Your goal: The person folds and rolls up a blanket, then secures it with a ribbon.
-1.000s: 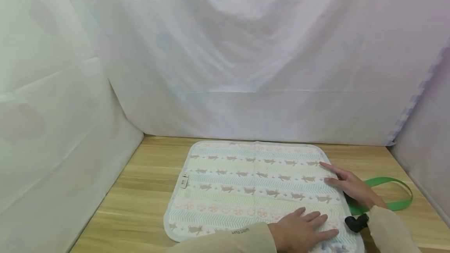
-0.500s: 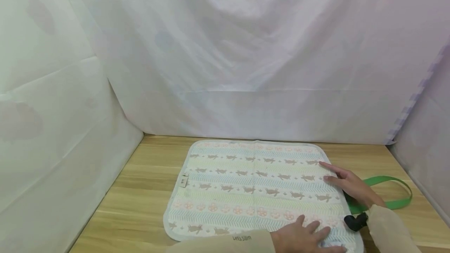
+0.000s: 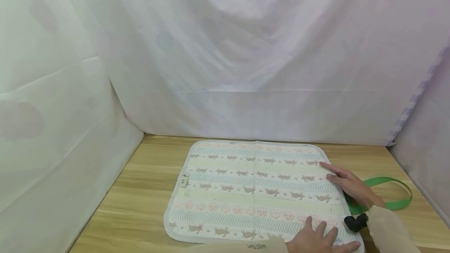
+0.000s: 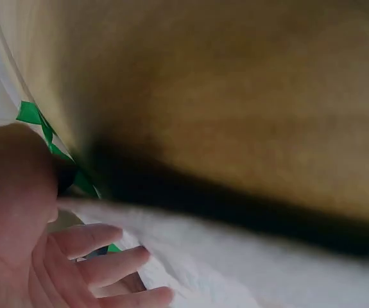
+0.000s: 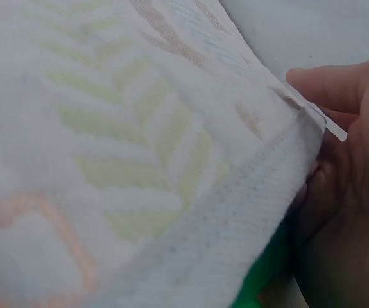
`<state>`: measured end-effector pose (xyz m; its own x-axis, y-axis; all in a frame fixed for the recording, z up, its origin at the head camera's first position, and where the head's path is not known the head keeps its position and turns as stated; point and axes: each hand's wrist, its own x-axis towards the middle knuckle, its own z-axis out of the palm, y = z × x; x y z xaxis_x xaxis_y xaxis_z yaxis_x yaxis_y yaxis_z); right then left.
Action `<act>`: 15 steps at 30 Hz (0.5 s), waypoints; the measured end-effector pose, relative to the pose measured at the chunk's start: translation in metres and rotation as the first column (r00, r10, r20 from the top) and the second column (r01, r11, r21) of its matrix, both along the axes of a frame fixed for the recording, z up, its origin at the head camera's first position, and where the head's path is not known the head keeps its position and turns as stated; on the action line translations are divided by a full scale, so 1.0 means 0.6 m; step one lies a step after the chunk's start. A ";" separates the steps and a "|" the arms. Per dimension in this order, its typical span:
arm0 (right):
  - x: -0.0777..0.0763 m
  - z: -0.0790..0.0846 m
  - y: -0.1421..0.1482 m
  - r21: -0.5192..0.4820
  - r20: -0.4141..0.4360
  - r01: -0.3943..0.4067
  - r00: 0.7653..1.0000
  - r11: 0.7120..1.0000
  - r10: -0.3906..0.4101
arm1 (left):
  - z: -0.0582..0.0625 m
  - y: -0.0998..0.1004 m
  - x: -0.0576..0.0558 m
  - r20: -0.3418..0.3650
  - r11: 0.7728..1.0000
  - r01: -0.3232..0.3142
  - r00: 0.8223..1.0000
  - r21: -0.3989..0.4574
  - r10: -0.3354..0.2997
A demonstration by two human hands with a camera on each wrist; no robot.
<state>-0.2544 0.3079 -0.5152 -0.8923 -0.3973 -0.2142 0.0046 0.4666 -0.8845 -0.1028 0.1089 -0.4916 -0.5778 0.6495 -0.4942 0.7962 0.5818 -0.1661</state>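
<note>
A white cloth lies spread on the wooden table, with pale rounded edging, brown animal shapes and bands of pink flowers. A small label shows near its left edge. My left hand rests on the near right part, fingers spread; in the left wrist view its fingers stretch along the white fabric. At the right edge, my right hand touches the cloth with index finger and thumb extended. Its other fingers are mostly hidden; in the right wrist view the edging partly covers the hand.
A green strap loops out from under the cloth's right side, behind the right wrist. A small black object sits at the right sleeve. Wooden table shows left of the cloth. White sheets hang behind and at both sides.
My left hand has slid right and toward the near right corner, uncovering more of the pattern. The right hand and the cloth have stayed nearly still.
</note>
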 end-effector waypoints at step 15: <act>-0.012 0.021 0.009 -0.014 0.051 -0.092 0.994 0.996 0.092 | 0.016 -0.022 -0.006 0.074 0.979 0.075 0.993 0.188 -0.090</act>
